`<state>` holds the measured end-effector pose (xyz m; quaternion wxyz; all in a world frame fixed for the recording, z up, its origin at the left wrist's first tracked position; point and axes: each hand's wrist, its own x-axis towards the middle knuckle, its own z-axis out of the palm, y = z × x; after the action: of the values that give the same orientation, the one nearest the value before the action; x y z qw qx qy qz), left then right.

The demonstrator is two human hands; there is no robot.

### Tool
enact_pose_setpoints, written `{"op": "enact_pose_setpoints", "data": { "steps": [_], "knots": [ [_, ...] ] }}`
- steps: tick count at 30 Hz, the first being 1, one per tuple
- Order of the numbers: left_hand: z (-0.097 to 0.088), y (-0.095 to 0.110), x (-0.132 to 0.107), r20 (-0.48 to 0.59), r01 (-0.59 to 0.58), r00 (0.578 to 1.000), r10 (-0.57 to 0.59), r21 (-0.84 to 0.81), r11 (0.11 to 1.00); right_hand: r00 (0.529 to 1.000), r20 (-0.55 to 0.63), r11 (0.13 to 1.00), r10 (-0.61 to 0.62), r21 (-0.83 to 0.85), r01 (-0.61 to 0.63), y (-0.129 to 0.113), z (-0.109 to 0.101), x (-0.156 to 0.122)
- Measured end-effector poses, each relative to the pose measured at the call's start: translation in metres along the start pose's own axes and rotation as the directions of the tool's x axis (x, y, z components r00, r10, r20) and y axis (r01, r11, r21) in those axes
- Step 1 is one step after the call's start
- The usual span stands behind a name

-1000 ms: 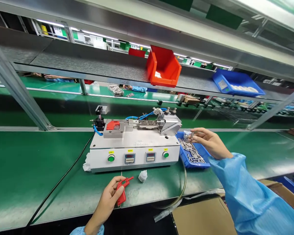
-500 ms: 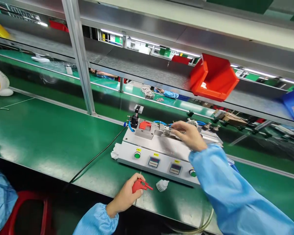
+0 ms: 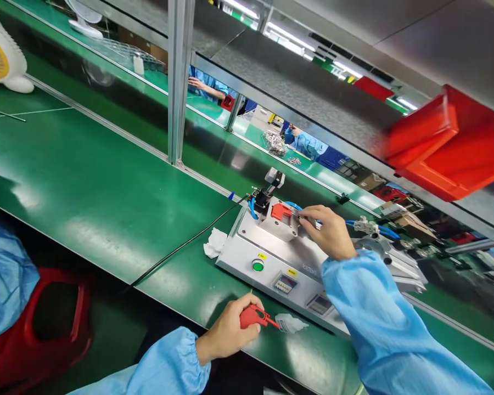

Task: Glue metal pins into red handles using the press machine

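My left hand (image 3: 234, 329) is closed around a red plastic part (image 3: 253, 317) with a thin prong pointing right, held low over the bench's front edge. Just past the prong lies a small white bottle (image 3: 290, 323) on its side. My right hand (image 3: 327, 227) reaches over the grey metal fixture machine (image 3: 288, 255), thumb and fingers pinched together. Its fingertips are at the right side of a second red part (image 3: 280, 211) seated in the fixture's block. Something thin and metallic shows at the fingertips, too small to make out.
A black clamp cylinder (image 3: 267, 192) rises behind the block. A black cable (image 3: 189, 241) crosses the green bench (image 3: 107, 181), and crumpled white paper (image 3: 215, 243) lies by the machine's left end. An orange-red bin (image 3: 448, 148) sits on the shelf above. A co-worker's blue sleeve (image 3: 8, 274) is at left.
My right hand has moved left along the machine, up to the red part in the block. My left hand still holds its red part. The camera view has turned and tilted.
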<state>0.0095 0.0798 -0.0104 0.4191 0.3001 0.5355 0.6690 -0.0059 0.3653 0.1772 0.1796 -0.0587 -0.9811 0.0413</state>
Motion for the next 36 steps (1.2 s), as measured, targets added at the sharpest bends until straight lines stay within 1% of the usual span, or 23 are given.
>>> {"op": "enact_pose_setpoints", "data": {
  "steps": [2, 4, 6, 8, 10, 12, 14, 15, 16, 18, 20, 22, 24, 25, 27, 29, 30, 31, 32, 33, 34, 35, 36],
  "knots": [
    [0.003, -0.001, 0.002, -0.026, 0.006, 1.000, -0.007, -0.040, 0.999, 0.999, 0.045, 1.000, -0.030, 0.009, 0.029, -0.004, 0.000, 0.012],
    [0.006, -0.005, 0.003, -0.015, 0.029, 0.999, -0.031, -0.092, 0.995, 0.990, 0.134, 0.999, -0.041, -0.001, 0.042, -0.007, 0.004, 0.027],
    [0.008, -0.012, 0.004, 0.007, 0.052, 0.999, -0.051, -0.141, 0.989, 0.975, 0.220, 0.999, -0.022, -0.033, 0.029, -0.010, 0.009, 0.041],
    [0.008, -0.018, 0.005, 0.009, 0.047, 0.999, -0.046, -0.155, 0.987, 0.967, 0.256, 0.999, 0.001, -0.053, 0.013, -0.013, 0.012, 0.053],
    [0.007, -0.022, 0.006, -0.015, 0.012, 1.000, -0.014, -0.131, 0.991, 0.979, 0.203, 0.999, 0.002, -0.034, 0.005, -0.014, 0.007, 0.058],
    [0.006, -0.023, 0.005, -0.044, -0.037, 0.998, 0.033, -0.091, 0.995, 1.000, 0.030, 1.000, 0.004, 0.022, -0.005, -0.016, -0.005, 0.053],
    [0.005, -0.023, 0.005, -0.070, -0.108, 0.992, 0.104, -0.057, 0.993, 0.987, -0.162, 0.996, 0.022, 0.091, -0.007, -0.017, -0.021, 0.038],
    [0.005, -0.024, 0.004, -0.079, -0.145, 0.987, 0.141, -0.046, 0.988, 0.978, -0.205, 0.992, 0.024, 0.123, 0.002, -0.018, -0.029, 0.025],
    [0.004, -0.024, 0.004, -0.087, -0.179, 0.981, 0.175, -0.036, 0.983, 0.978, -0.206, 0.988, 0.018, 0.151, 0.013, -0.019, -0.034, 0.010],
    [0.003, -0.027, 0.005, -0.109, -0.228, 0.968, 0.225, -0.011, 0.974, 0.992, -0.123, 0.982, -0.003, 0.187, 0.026, -0.020, -0.035, -0.023],
    [0.001, -0.031, 0.006, -0.142, -0.245, 0.959, 0.246, 0.028, 0.969, 0.999, -0.037, 0.982, 0.002, 0.189, 0.005, -0.018, -0.024, -0.055],
    [0.001, -0.035, 0.008, -0.171, -0.245, 0.952, 0.254, 0.074, 0.967, 0.999, -0.014, 0.986, 0.053, 0.160, -0.050, -0.014, -0.006, -0.079],
    [0.003, -0.037, 0.007, -0.185, -0.241, 0.948, 0.259, 0.118, 0.963, 0.994, -0.039, 0.985, 0.105, 0.141, -0.099, -0.011, 0.009, -0.095],
    [0.004, -0.038, 0.006, -0.185, -0.238, 0.947, 0.261, 0.139, 0.961, 0.990, -0.070, 0.983, 0.124, 0.145, -0.113, -0.011, 0.012, -0.102],
    [0.005, -0.033, 0.002, -0.175, -0.231, 0.949, 0.263, 0.182, 0.956, 0.973, -0.170, 0.974, 0.158, 0.189, -0.126, -0.015, 0.011, -0.120],
    [0.002, -0.019, 0.000, -0.156, -0.252, 0.942, 0.297, 0.256, 0.933, 0.928, -0.293, 0.948, 0.229, 0.284, -0.144, -0.025, 0.005, -0.149],
    [0.000, -0.007, 0.001, -0.142, -0.286, 0.929, 0.342, 0.312, 0.906, 0.895, -0.341, 0.922, 0.288, 0.352, -0.163, -0.032, 0.004, -0.168],
    [-0.004, 0.009, 0.006, -0.125, -0.337, 0.904, 0.408, 0.378, 0.862, 0.851, -0.377, 0.883, 0.366, 0.430, -0.189, -0.040, 0.005, -0.189],
    [-0.008, 0.028, 0.013, -0.104, -0.401, 0.864, 0.492, 0.449, 0.799, 0.801, -0.389, 0.829, 0.456, 0.513, -0.223, -0.049, 0.010, -0.210],
    [-0.011, 0.050, 0.024, -0.080, -0.464, 0.808, 0.583, 0.522, 0.716, 0.731, -0.392, 0.761, 0.559, 0.594, -0.263, -0.057, 0.017, -0.231],
    [-0.015, 0.073, 0.038, -0.055, -0.510, 0.747, 0.663, 0.591, 0.624, 0.647, -0.387, 0.686, 0.657, 0.663, -0.300, -0.064, 0.027, -0.250],
    [-0.017, 0.097, 0.055, -0.026, -0.544, 0.673, 0.739, 0.659, 0.519, 0.574, -0.362, 0.612, 0.735, 0.718, -0.331, -0.070, 0.039, -0.267],
    [-0.019, 0.120, 0.075, 0.010, -0.545, 0.621, 0.784, 0.724, 0.423, 0.506, -0.333, 0.544, 0.796, 0.759, -0.356, -0.075, 0.051, -0.281]
  ]
}}
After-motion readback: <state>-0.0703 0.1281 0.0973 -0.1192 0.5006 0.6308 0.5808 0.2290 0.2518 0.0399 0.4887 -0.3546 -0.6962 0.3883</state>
